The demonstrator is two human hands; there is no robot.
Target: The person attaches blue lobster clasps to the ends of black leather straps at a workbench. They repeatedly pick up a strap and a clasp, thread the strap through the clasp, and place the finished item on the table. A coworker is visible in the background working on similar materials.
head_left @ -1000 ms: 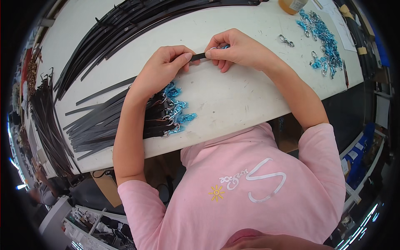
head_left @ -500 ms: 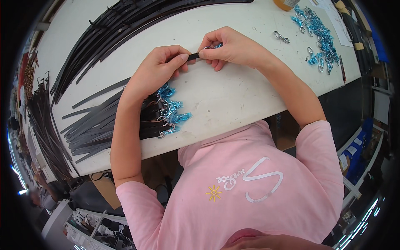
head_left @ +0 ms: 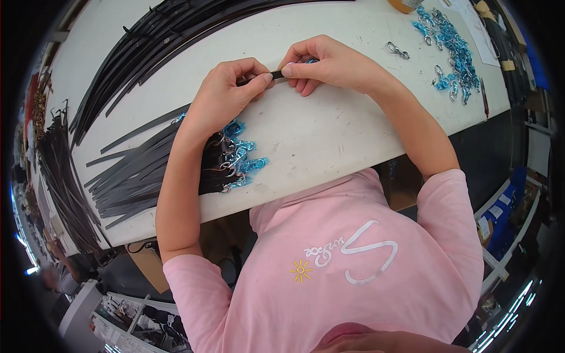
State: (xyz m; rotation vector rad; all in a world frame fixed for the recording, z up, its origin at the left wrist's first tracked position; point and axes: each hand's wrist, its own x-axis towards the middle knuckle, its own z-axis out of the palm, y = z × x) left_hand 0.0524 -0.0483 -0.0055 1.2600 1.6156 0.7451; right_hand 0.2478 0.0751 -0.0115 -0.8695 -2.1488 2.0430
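Note:
My left hand (head_left: 226, 94) and my right hand (head_left: 323, 62) meet over the white table (head_left: 329, 135), both pinching one thin black strap (head_left: 276, 74) between thumb and fingers. A bit of a blue-wrapped clasp (head_left: 310, 60) shows under my right fingers. Below my left forearm lies a pile of black straps with blue-wrapped metal clasps (head_left: 238, 159) at their ends.
Long black straps (head_left: 147, 47) fan across the table's far left, and more hang off its left edge (head_left: 59, 176). Loose blue-wrapped clasps (head_left: 450, 44) lie at the far right, with one bare metal clasp (head_left: 397, 50) nearer. The table's near edge runs just before my pink shirt.
Both hands have stayed together on the strap with only small finger shifts. The view has tilted slightly.

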